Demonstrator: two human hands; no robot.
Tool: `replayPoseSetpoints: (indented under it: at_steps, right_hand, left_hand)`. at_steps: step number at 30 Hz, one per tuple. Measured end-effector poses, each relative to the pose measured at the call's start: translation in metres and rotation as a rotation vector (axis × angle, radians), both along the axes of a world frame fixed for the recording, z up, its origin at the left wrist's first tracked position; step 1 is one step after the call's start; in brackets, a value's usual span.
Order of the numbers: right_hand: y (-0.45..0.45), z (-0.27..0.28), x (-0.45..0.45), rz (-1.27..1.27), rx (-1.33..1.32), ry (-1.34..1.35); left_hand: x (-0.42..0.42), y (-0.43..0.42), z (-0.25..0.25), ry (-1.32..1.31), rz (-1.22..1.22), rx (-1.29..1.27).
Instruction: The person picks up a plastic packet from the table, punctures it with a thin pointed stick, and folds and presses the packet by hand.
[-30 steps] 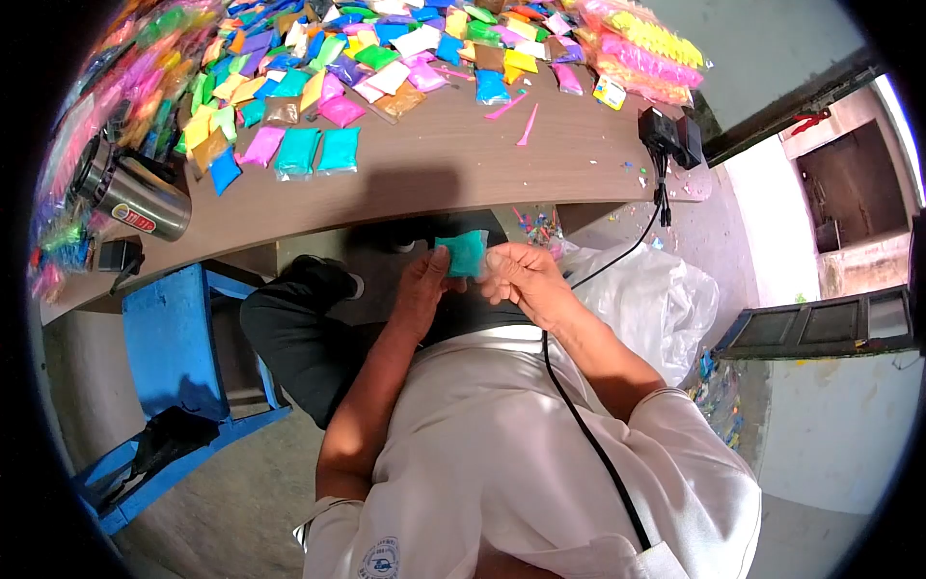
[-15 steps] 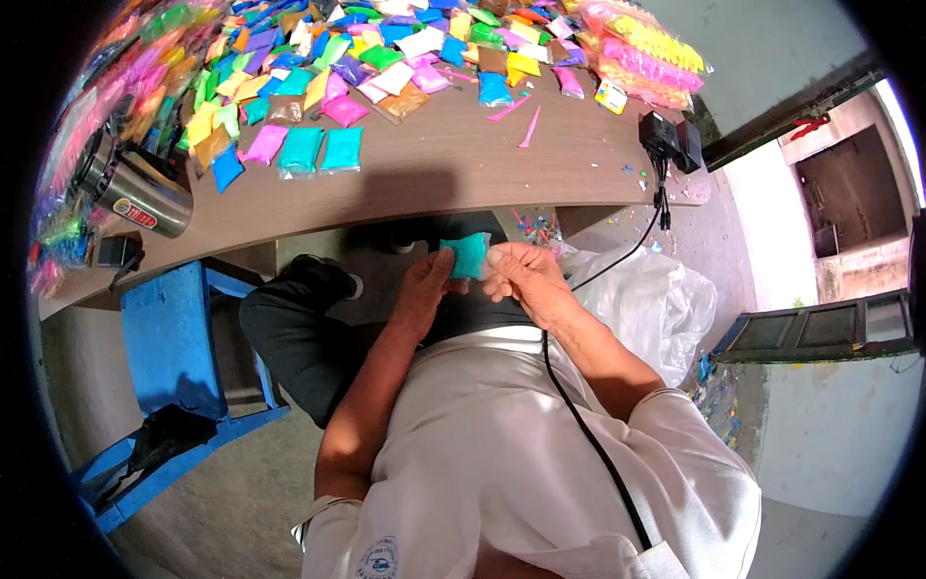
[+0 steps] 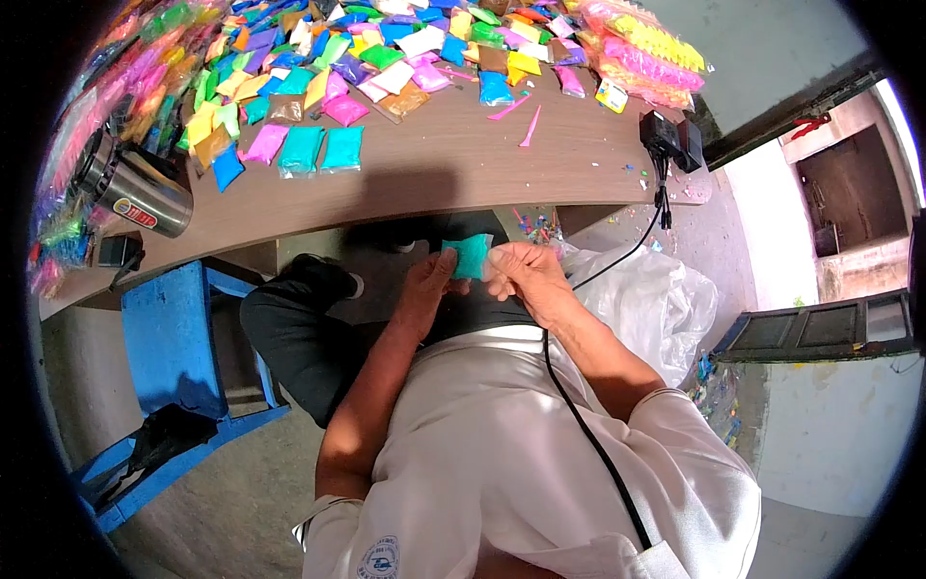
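Observation:
A small teal packet (image 3: 468, 257) in clear plastic is held above my lap, just below the table's front edge. My left hand (image 3: 427, 280) pinches its left side, thumb on top. On its right edge, the thumb and fingers of my right hand (image 3: 526, 277) are closed. Two similar teal packets, a left one (image 3: 302, 150) and a right one (image 3: 342, 148), lie side by side on the table (image 3: 415, 179). Beside them are a pink packet (image 3: 265, 142) and a blue packet (image 3: 228, 169).
A large pile of coloured packets (image 3: 386, 53) covers the back of the table. At the left stands a steel flask (image 3: 145, 193); black adapters (image 3: 668, 142) with cables sit at the right. A blue chair (image 3: 169, 338) and white plastic sheeting (image 3: 646, 299) flank me.
Almost nothing differs. Both hands and the teal packet have shifted very slightly to the right; the grip is the same.

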State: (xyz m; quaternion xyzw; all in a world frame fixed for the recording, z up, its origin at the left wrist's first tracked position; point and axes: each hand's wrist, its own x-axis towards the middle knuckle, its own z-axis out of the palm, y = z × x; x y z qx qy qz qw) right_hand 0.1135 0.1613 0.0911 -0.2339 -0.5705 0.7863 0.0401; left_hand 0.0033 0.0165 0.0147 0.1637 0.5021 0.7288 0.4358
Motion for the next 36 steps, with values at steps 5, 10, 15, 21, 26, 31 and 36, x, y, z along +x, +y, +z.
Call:
replayPoseSetpoints:
  at_steps: [5, 10, 15, 21, 26, 31, 36]
  right_hand:
    - [-0.001, 0.002, 0.0, -0.024, 0.032, -0.024]
    - [-0.002, 0.0, 0.0, -0.042, 0.06, 0.002]
    - [-0.002, 0.006, -0.001, -0.022, 0.083, -0.013]
    - [-0.001, 0.005, -0.001, -0.012, 0.092, -0.015]
    - [0.002, -0.001, 0.0, -0.007, 0.053, -0.017]
    - [0.005, -0.002, -0.001, -0.029, -0.016, -0.03]
    - [0.004, 0.001, -0.002, -0.1, -0.014, -0.089]
  left_hand:
    - [0.0, 0.0, -0.001, 0.012, -0.002, -0.003]
    - [0.0, 0.0, -0.002, 0.002, -0.006, -0.013]
    - [0.001, 0.0, -0.005, 0.012, 0.001, -0.026]
    - [0.0, 0.0, -0.007, 0.007, -0.012, -0.045]
    - [0.002, -0.001, -0.001, 0.012, -0.01, -0.048]
    - [0.002, -0.001, 0.002, -0.017, -0.03, -0.024]
    - [0.002, 0.0, -0.004, 0.017, -0.034, -0.023]
